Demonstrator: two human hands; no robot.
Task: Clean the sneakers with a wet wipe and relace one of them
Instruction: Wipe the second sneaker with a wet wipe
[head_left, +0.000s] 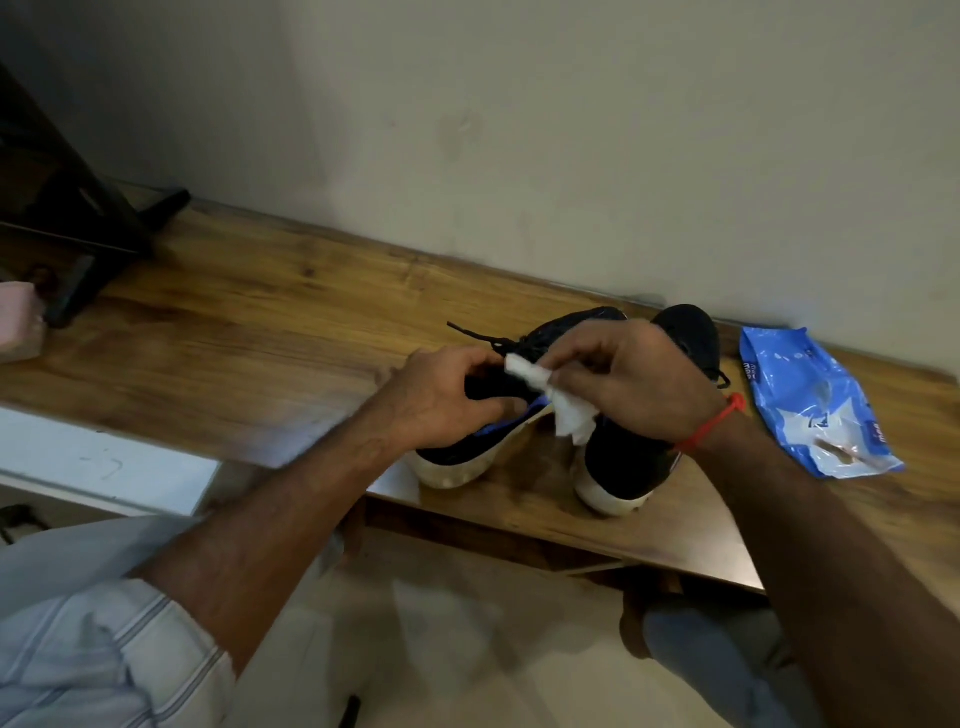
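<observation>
My left hand (447, 400) grips the left sneaker (457, 452) at its collar, fingers (467, 364) curled over the top edge and thumb against the blue-lined side, and this shoe tips a little toward my other hand. My right hand (634, 384) pinches a crumpled white wet wipe (561, 410); its upper end pokes out between my fingertips, just beside my left fingers, and the rest hangs down in the gap between the two shoes. Whether the wipe touches the left shoe I cannot tell. The right sneaker (623, 467) sits under my right palm and wrist, its black upper partly hidden by that hand, its white heel sole toward me. Both shoes stand on the wooden tabletop (260, 332) with toes pointing away toward the wall (571, 130). A black lace (478, 335) sticks up loose beyond my left fingers, and another loop of lace shows past my right knuckles. A red thread (711, 421) is tied round my right wrist. Off to the outer side of my right hand, apart from the shoes, a blue pack of wipes (815, 405) lies flat on the tabletop. Far beyond my left fingers, at the tabletop's other end, stands a dark stand (93, 234). My striped sleeve (104, 649) fills the near corner.
</observation>
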